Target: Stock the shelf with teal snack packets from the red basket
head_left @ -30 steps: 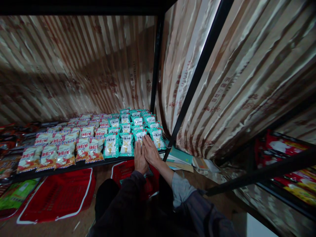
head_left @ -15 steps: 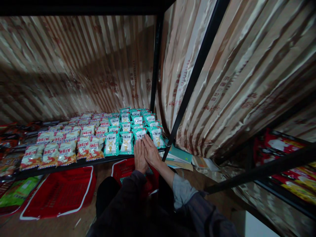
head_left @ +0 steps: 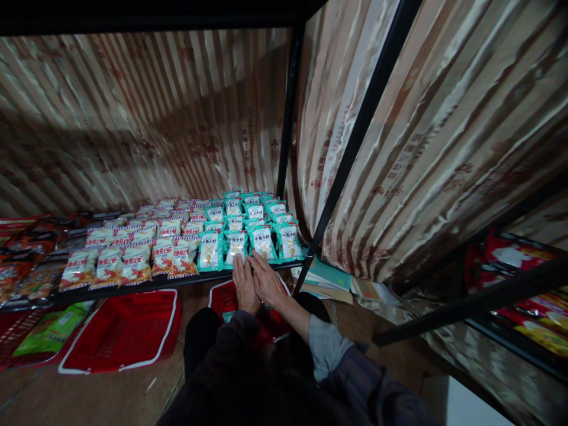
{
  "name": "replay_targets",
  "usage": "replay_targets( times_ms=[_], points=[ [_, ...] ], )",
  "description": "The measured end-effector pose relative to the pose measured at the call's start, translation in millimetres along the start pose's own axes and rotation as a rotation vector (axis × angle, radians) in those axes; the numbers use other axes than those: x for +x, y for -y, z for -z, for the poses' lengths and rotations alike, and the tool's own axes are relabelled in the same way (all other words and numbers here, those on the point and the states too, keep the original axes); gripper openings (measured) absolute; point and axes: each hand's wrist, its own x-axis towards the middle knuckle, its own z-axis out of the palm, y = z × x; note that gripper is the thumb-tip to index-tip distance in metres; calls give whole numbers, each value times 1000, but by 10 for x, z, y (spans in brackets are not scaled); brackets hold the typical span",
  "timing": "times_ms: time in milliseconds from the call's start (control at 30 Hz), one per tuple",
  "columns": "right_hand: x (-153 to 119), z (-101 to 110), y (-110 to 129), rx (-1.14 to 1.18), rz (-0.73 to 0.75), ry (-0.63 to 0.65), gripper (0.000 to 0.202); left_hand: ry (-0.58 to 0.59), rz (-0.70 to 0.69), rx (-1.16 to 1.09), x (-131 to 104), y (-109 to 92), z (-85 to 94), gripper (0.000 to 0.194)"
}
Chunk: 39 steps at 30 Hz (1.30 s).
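Teal-and-white snack bags (head_left: 235,247) stand in rows at the right end of a low black shelf. My left hand (head_left: 245,285) is stretched flat at the shelf's front edge, its fingertips at the lower part of one front bag. Beside it, my right hand (head_left: 267,279) lies with fingers extended, the tips at the foot of the neighbouring teal bag (head_left: 262,241). The two hands are side by side and nearly touching, and neither grips anything. Below them a red basket (head_left: 217,293) is partly hidden by my arms; a bit of teal shows inside it.
White-and-orange snack bags (head_left: 136,265) fill the shelf's middle, with dark orange packets (head_left: 26,260) further left. A red basket with a white handle (head_left: 124,325) and a green packet (head_left: 55,331) are below. A slanting black post (head_left: 344,171) stands right, near papers (head_left: 331,275).
Both hands have drawn back a little from the front teal bags towards me, uncovering the one they overlapped. The view has shifted slightly to the left.
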Motion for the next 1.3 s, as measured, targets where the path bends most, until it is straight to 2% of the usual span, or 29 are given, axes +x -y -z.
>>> replay_targets(
  times_ms=[200,400,700,1033,1300],
  points=[
    [72,-232,92,39,-53,-18,51,-68,59,-29,64,237,155,48],
    [305,-354,162,18,-140,-57,45,-81,74,-26,185,405,146,45],
    [411,-521,137,46,-253,-54,44,16,101,-64,200,489,44,45],
    [388,-658,96,41,-284,-98,45,17,183,-232,174,569,-60,43],
    [437,-700,-10,114,-241,-144,44,63,225,-325,256,553,-102,46]
  ],
)
